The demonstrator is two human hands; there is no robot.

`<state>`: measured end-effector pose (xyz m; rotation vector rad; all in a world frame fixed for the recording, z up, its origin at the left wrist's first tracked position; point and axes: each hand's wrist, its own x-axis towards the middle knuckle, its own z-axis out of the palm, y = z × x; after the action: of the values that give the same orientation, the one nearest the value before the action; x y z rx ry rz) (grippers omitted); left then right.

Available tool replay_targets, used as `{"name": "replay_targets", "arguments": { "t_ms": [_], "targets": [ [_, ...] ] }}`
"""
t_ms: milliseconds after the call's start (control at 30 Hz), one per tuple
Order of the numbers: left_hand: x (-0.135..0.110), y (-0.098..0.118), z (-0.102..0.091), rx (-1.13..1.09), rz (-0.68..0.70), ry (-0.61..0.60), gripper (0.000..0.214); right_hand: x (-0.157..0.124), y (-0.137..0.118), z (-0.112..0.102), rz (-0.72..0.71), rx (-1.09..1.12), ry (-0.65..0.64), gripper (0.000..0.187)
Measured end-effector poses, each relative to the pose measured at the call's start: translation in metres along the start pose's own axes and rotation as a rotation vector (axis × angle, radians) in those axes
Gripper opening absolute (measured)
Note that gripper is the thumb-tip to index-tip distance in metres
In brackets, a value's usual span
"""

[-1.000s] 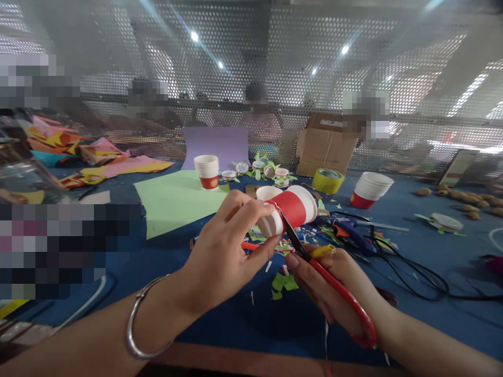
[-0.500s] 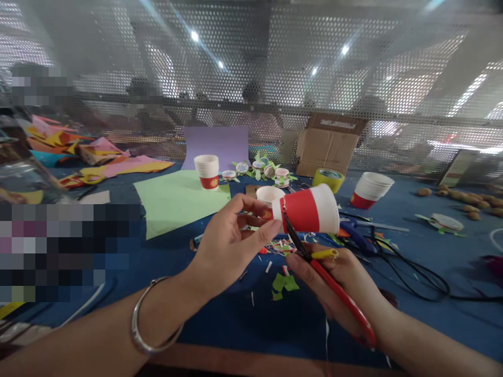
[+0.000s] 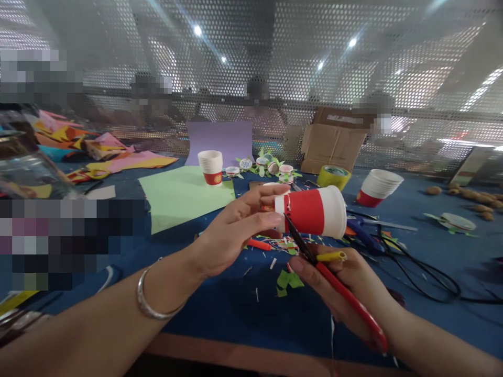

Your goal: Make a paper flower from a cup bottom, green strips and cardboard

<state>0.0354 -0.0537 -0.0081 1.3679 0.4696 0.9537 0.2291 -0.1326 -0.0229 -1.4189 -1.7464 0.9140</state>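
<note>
A red and white paper cup (image 3: 308,212) lies sideways in the air, its wide rim to the right. My left hand (image 3: 243,220) grips its narrow end between thumb and fingers. A ragged line of nicks runs round the cup near that end. My right hand (image 3: 341,277) is wrapped round red-handled scissors (image 3: 349,298), whose dark blades touch the cup at the ragged line. A yellow piece (image 3: 332,256) sticks out by the right fingers; whether it belongs to the scissors I cannot tell. Green paper scraps (image 3: 288,280) lie on the table below.
Stacked paper cups (image 3: 211,166) stand on green paper (image 3: 184,196), and another stack (image 3: 379,186) is at right. Behind are small paper-cup figures (image 3: 269,163), yellow tape (image 3: 333,178) and a cardboard box (image 3: 334,146). A blue glue gun (image 3: 363,235) with black cable (image 3: 416,283) lies at right.
The cup has turned slightly, its rim dipping and facing more toward me. My left fingers have shifted and straightened along its narrow end. The scissors stay at the ragged line.
</note>
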Motion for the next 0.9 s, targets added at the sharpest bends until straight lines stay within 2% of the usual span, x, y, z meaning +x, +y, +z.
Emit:
{"name": "replay_targets", "arguments": {
  "t_ms": [67,133,400,567,800,900],
  "targets": [
    [0.0,0.0,0.0,0.019,0.015,-0.016,0.034,-0.001,-0.001,0.0,0.011,0.002,-0.007,0.046],
    [-0.001,-0.001,0.001,0.036,0.052,0.025,0.029,-0.001,-0.002,0.0,0.024,0.017,-0.009,0.047],
    [-0.014,-0.001,0.017,0.237,0.068,0.202,0.034,0.0,0.002,-0.002,0.076,0.065,-0.028,0.04],
    [-0.016,-0.002,0.018,0.295,0.063,0.218,0.032,0.002,0.0,-0.005,0.076,0.03,-0.061,0.037],
    [-0.018,-0.005,0.017,0.324,0.125,0.245,0.034,0.003,0.001,-0.005,0.049,0.002,-0.041,0.047],
    [-0.018,-0.007,0.018,0.401,0.126,0.216,0.032,0.005,0.005,-0.006,0.016,0.0,-0.084,0.05]
  ]
}}
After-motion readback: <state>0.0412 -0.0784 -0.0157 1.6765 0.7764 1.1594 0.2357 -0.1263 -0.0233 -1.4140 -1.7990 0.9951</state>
